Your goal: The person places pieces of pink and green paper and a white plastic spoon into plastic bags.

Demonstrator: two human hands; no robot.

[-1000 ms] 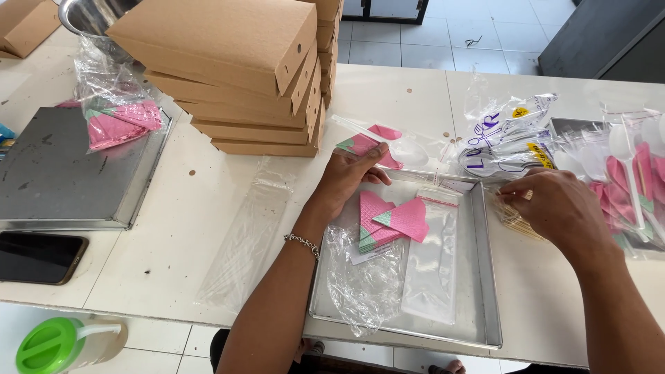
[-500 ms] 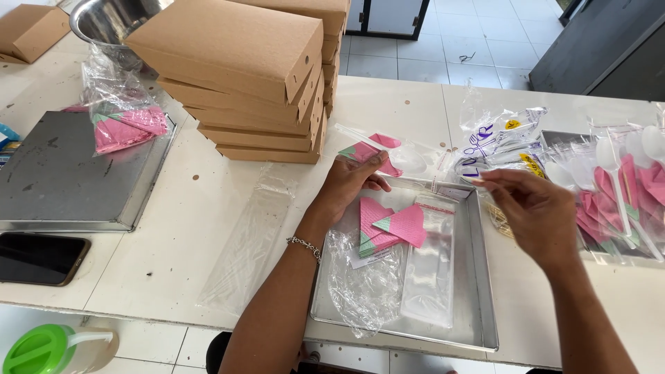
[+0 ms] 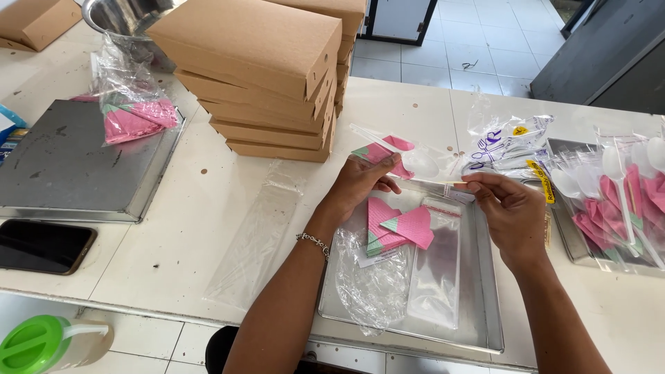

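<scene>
Your left hand [image 3: 360, 183] and right hand [image 3: 509, 208] pinch a clear sleeve [image 3: 415, 163] holding a pink napkin [image 3: 388, 152] and spoon above the steel tray [image 3: 485, 325]; a loose grip risks contents sliding out.

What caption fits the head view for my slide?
Both hands, left hand and right hand, hold a clear packet with a pink napkin and white spoon above a metal tray.

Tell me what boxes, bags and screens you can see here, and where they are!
Brown cardboard boxes: flat, stacked at the table's back.
Printed plastic bag: white, blue and yellow marks, behind the right hand.
Clear packet: pink napkin and white spoon inside, held by the left hand.
Phone: dark screen, left edge.
</scene>
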